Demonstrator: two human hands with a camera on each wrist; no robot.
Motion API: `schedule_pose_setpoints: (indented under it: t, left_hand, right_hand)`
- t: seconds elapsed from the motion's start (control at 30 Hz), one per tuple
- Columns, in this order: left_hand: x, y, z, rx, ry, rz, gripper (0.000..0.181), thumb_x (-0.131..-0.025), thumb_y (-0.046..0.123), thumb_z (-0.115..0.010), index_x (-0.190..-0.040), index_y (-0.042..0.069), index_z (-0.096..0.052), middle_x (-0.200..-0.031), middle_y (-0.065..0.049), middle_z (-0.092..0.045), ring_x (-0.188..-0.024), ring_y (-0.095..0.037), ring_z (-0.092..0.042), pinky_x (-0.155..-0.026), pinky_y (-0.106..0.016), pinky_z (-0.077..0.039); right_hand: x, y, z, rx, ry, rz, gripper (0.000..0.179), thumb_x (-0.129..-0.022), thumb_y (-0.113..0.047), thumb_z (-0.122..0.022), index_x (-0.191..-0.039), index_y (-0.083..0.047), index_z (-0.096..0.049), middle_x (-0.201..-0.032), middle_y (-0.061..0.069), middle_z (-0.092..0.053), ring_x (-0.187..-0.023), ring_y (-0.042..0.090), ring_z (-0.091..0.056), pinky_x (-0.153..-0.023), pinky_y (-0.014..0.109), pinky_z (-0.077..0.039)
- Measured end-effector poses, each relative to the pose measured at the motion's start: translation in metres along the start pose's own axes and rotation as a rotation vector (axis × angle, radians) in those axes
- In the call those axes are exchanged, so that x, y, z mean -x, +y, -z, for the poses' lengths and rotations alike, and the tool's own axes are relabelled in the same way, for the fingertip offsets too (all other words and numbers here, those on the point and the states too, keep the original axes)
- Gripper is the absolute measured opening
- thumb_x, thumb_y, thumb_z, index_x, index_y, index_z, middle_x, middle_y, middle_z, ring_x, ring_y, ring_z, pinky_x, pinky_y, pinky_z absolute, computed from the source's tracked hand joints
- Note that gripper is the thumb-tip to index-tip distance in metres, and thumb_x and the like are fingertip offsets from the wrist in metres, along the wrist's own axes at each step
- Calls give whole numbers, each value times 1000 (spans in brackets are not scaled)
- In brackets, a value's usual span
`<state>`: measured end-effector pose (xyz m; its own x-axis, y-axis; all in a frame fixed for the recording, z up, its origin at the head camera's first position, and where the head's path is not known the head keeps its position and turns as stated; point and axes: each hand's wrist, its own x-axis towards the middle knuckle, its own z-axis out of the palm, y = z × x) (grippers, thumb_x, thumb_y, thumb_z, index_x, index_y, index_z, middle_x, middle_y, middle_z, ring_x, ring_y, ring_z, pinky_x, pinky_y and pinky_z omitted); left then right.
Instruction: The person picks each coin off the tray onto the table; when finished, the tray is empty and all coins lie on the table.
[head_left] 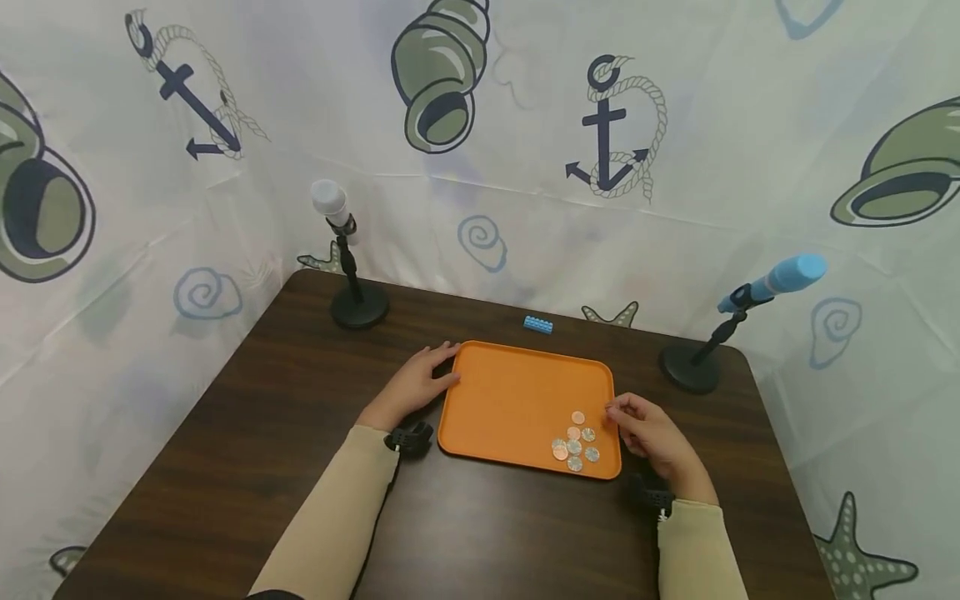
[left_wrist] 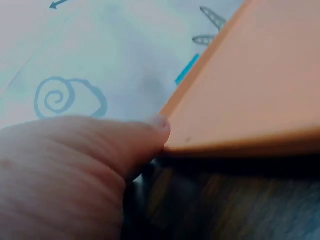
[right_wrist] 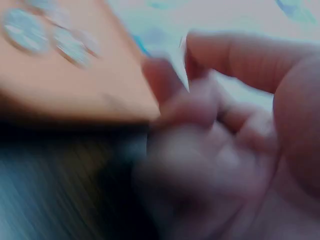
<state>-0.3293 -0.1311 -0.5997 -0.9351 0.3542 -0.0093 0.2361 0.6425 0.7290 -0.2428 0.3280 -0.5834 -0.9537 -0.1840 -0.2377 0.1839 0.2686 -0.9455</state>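
An orange tray (head_left: 517, 392) sits on the dark table, with several silver and copper-coloured coins (head_left: 573, 447) loosely grouped near its front right corner. My left hand (head_left: 412, 383) lies at the tray's left edge. Its fingers are extended towards the far corner, and its thumb (left_wrist: 150, 127) touches the rim in the left wrist view. Beside the right rim is my right hand (head_left: 648, 433), its fingers bent and the fingertips right at the edge. In the right wrist view these fingers (right_wrist: 200, 107) are blurred, and I cannot tell whether they hold anything.
Behind the tray lies a small blue toy brick (head_left: 538, 324). A black stand with a white-topped piece (head_left: 330, 198) is at the back left, and another bearing a blue cylinder (head_left: 787, 277) at the back right. A printed curtain (head_left: 525, 167) hangs behind the table (head_left: 480, 533).
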Motion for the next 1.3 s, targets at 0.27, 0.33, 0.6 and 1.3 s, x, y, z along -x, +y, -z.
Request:
schedule_pose_setpoints:
  t: [0.27,0.33,0.6,1.3]
  left_hand:
    - [4,2,5,-16,63,-27,64,-109,37,-68,-168,21,-46,-175,-6,-43,-168,-37,-28,-138,-64,-19]
    - [2,4,5,-12,72,-47,64,-109,34,-68,-167,18,-47,-174,-7,-44,-167,-34,-31,-138,-63,-18]
    - [-5,4,-4,-18,97,-60,62,-110,32,-68,-167,18,-48,-171,1,-48,-166,-24,-35,-140,-55,-18]
    - [-4,4,-12,6,91,-79,63,-109,32,-69,-166,15,-49,-170,-1,-50,-165,-23,-37,-140,-56,-16]
  right_hand:
    - [13,16,36,-292,397,52,18,-102,-27,-79,-113,-13,-76,-99,-9,-80,-64,6,-57,-49,18,-46]
    - [13,17,40,-242,514,7,23,-99,-29,-83,-115,-13,-77,-100,-11,-80,-68,7,-60,-50,20,-47]
    - [9,20,43,39,572,-29,44,-100,-36,-82,-129,-6,-69,-92,-19,-73,-75,7,-65,-53,25,-51]
    - [9,26,41,337,558,-42,37,-102,-47,-77,-120,-15,-82,-94,5,-76,-70,14,-62,-52,29,-56]
